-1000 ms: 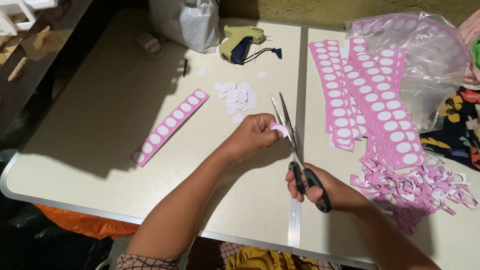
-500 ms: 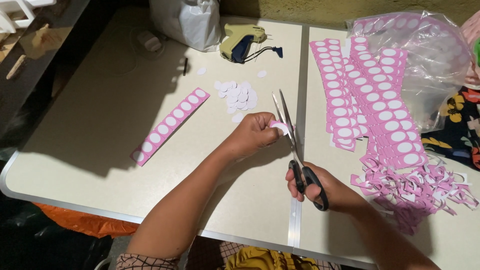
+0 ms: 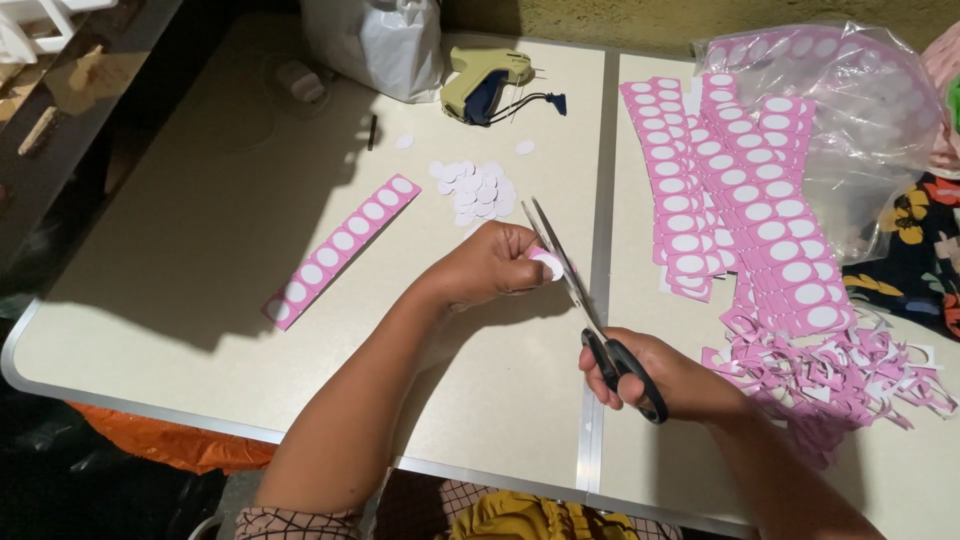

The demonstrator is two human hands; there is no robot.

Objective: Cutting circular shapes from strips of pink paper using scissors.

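My left hand (image 3: 488, 266) pinches a small pink-and-white paper piece (image 3: 547, 263) over the middle of the cream table (image 3: 180, 300). My right hand (image 3: 668, 378) grips black-handled scissors (image 3: 590, 310), whose blades point away from me and meet the paper piece. Just beyond lies a small pile of white paper circles (image 3: 478, 188). One pink strip with white circles (image 3: 342, 251) lies to the left of my hands.
Many pink strips (image 3: 735, 200) are stacked at the right, with pink offcuts (image 3: 840, 375) below them. A clear plastic bag (image 3: 860, 110), a glue gun (image 3: 487, 82) and a white bag (image 3: 375, 45) sit at the far edge. Patterned fabric (image 3: 915, 250) lies far right.
The paper piece has turned slightly in my left hand and the scissors have shifted a little. Both hands stay in about the same place.
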